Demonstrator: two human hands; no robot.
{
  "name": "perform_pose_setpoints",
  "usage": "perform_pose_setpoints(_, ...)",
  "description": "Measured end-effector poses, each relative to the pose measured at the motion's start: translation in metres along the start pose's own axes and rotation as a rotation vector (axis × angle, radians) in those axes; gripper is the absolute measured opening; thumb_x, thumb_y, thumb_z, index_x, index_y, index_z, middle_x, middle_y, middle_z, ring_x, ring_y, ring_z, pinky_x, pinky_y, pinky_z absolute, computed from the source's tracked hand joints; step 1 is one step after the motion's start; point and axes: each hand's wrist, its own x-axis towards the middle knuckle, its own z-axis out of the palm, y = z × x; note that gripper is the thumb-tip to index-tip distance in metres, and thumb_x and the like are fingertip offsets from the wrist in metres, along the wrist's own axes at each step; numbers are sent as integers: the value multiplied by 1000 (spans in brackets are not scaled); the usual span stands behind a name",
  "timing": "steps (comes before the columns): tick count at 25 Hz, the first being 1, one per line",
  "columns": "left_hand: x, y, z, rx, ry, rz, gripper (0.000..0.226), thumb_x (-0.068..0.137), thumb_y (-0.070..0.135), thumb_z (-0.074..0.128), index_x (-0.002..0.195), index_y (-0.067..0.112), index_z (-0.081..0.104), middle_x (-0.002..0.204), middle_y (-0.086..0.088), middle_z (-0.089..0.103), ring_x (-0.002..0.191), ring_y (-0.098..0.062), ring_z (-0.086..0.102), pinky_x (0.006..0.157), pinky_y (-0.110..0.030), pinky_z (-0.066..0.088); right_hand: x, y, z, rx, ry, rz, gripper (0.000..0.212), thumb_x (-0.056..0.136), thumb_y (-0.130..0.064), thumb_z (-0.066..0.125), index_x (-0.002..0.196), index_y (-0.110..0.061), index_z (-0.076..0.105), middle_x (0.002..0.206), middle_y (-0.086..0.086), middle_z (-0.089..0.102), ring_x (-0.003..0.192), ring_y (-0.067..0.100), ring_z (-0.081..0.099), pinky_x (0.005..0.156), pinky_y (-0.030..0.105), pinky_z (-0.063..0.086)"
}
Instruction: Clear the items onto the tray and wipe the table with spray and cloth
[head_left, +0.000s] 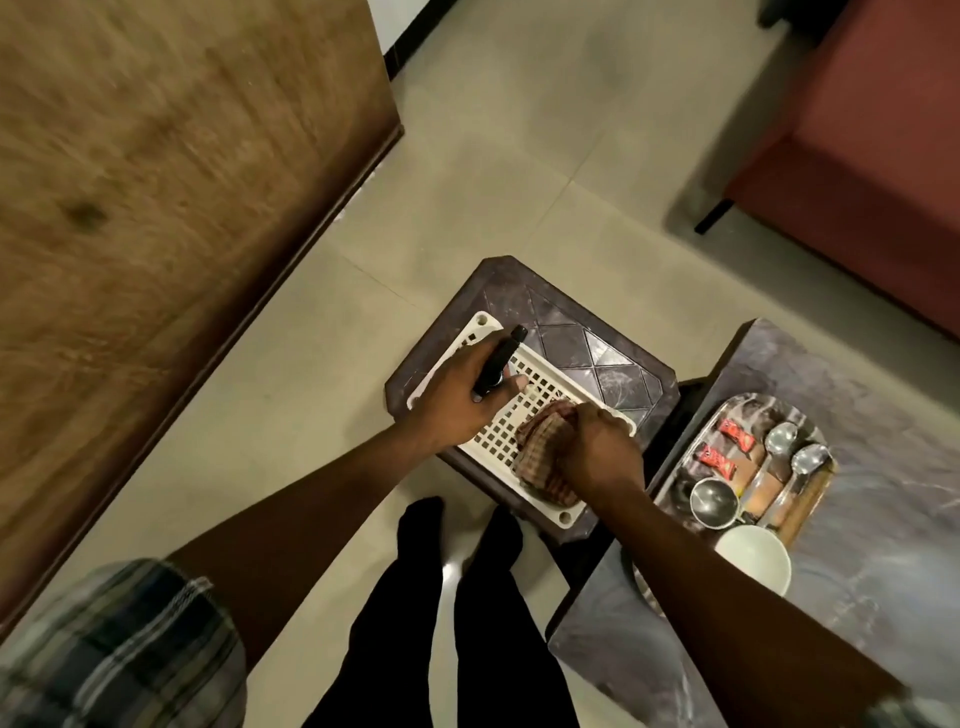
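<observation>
At far left stands a wooden door (182, 182). Next comes our left grip (457, 395), fingers wrapped round a dark spray bottle (498, 361) above a white perforated basket (498, 441) that sits on a small dark stool (613, 358). Our right grip (597, 452) is clenched on the checked cloth (540, 447), which lies in the basket's near end. Further right, on the marbled worktop (872, 519), the steel tray (748, 405) already carries two red wrappers (735, 434), two spoons (782, 436) and a steel cup (711, 499); a white bowl (753, 556) sits at its near end. Clearing looks finished to us, so we judge this to be the collecting of spray and cloth. The next move calls for swinging both grips right, misting bare worktop beside the tray, then wiping.
</observation>
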Motion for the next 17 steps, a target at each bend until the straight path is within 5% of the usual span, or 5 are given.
perform_pose_setpoints(3,3,7,0,-17,-36,-19,47,109,45,64,152,27,57,98,6,68,93,-8,68,89,-32,56,-10,-5,-3,-7,11,8,28,88,-28,66,113,-16,71,111,12,73,111,34,68,97,44,57)
perform_pose_setpoints(7,-4,32,-6,48,-37,49,37,112,36,61,143,16,63,98,22,64,96,21,62,83,-7,47,-46,-5,-26,283,25,9,52,73,-57,67,117,-31,76,103,4,72,97,26,71,92,42,60)
perform_pose_setpoints(12,-21,85,-27,106,-76,167,25,111,50,58,130,34,64,117,14,58,106,21,58,88,-6,46,-117,-4,-49,1458,69,287,34,75,-2,73,94,-27,82,89,21,82,74,39,80,61,50,68)
perform_pose_setpoints(14,-39,128,-28,74,-163,209,15,106,68,53,117,60,60,105,23,68,98,19,63,83,-5,47,-155,3,-53,1701,164,340,45,81,19,59,105,-16,75,95,18,83,78,37,81,60,43,67)
perform_pose_setpoints(17,-73,192,-17,85,-276,352,23,103,76,51,111,57,62,105,27,70,94,18,63,84,-3,45,-218,27,-51,1958,299,332,55,83,24,55,124,-8,70,112,21,81,95,40,80,72,47,67)
